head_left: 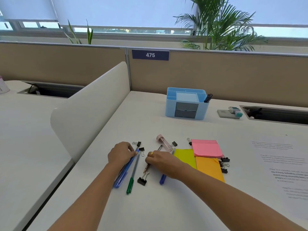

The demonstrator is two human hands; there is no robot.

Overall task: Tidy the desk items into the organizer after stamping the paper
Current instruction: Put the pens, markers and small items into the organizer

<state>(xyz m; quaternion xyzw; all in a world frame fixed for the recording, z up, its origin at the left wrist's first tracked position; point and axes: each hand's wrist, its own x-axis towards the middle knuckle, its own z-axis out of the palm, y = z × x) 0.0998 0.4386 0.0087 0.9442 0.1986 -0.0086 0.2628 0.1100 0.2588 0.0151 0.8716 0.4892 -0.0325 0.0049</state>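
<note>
Pens [132, 170] lay on the near desk [150, 205], long axes running near-to-far, tips tilted right. Left hand [120, 154] had fingers closed on the blue pens' [123, 172] far ends; right hand [162, 161] was curled over a pencil [146, 168], grip unclear. Far right stood the organizer [186, 104], well apart.

A light blue organizer [187, 104] stands upright far on the desk, two dark markers [208, 98] in its right compartment. Near, blue pens [124, 172], a green pen [131, 179], black binder clips [142, 180] and pink [206, 147], yellow [186, 156] and orange sticky notes [209, 167] lie flat. The printed paper [281, 165] lies right.
</note>
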